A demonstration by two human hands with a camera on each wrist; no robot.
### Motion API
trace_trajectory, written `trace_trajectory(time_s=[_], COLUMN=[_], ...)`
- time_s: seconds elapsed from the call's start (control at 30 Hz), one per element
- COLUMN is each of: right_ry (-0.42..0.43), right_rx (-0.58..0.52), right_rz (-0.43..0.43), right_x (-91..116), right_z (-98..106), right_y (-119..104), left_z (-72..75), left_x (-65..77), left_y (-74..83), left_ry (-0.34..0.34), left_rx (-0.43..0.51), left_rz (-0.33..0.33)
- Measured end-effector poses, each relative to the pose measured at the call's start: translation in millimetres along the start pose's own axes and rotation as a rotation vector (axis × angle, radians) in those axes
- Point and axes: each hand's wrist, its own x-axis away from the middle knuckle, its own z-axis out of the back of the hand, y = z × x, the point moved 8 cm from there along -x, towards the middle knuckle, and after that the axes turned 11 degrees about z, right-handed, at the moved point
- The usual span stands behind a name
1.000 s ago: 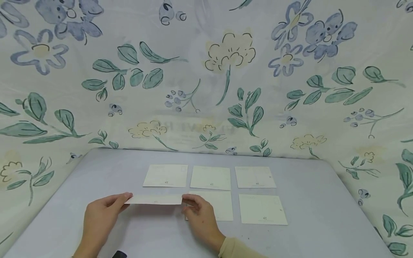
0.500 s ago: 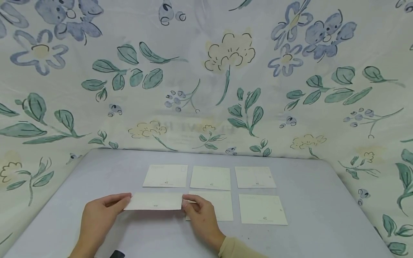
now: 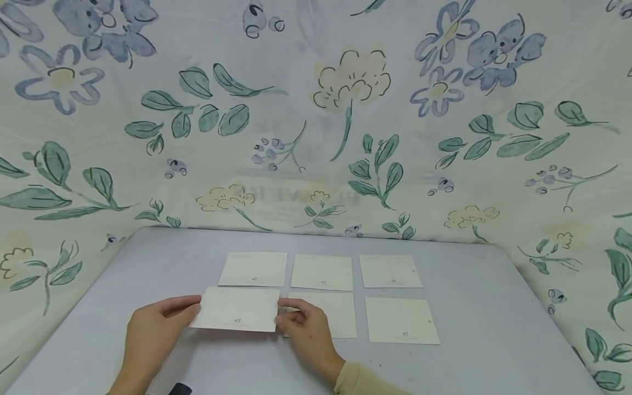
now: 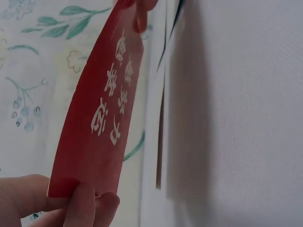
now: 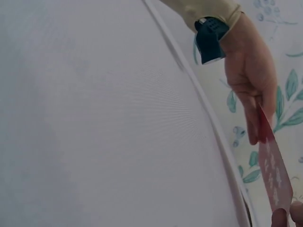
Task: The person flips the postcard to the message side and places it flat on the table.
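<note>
A postcard [image 3: 237,309] is held between both hands above the table, its white side with a small print mark facing up. Its underside is red with white characters, as the red face [image 4: 97,109] shows in the left wrist view. My left hand [image 3: 154,334] pinches the left edge between thumb and fingers. On the opposite edge, my right hand [image 3: 311,332] grips the card near its right corners. Beyond the right hand, a flat postcard [image 3: 340,315] lies partly covered by those fingers. In the right wrist view the left hand [image 5: 251,75] appears at the card's far end.
Three white postcards lie in a back row: left [image 3: 254,269], middle [image 3: 323,272] and right [image 3: 392,271]. Another postcard [image 3: 402,321] lies at front right. The pale table [image 3: 484,307] meets a floral cloth [image 3: 296,109] behind. A dark object [image 3: 180,389] shows at the bottom edge.
The held postcard has tilted so that more of its white face shows; its near edge has dropped and its far edge risen. Both hands have stayed nearly in place.
</note>
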Motion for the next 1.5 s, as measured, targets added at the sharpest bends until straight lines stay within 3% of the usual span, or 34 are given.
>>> trace_trajectory(time_s=[0.5,0.87,1.0,1.23,1.5], right_ry=[-0.028,-0.045,-0.058,-0.074,-0.104], right_rx=[0.012,0.044,0.065,0.115,0.219], right_rz=[0.0,0.024,0.022,0.034,0.104], right_x=[1,7,6,2,1], right_z=[-3,-1,-3,-4,-6], right_y=[-7,-44,-39,-5,-5], left_z=[-4.3,-8.3,-8.3,-10.0,-11.3], left_x=[2.8,2.5,2.7,0.6,-0.2], left_y=[5.0,5.4,5.5,2.4,0.4], left_ry=[0.03,0.029,0.019,0.01,0.004], left_rx=[-0.044,-0.07,-0.086,-0.119,-0.154], left_rz=[-0.046,-0.077,-0.09,-0.101,-0.063])
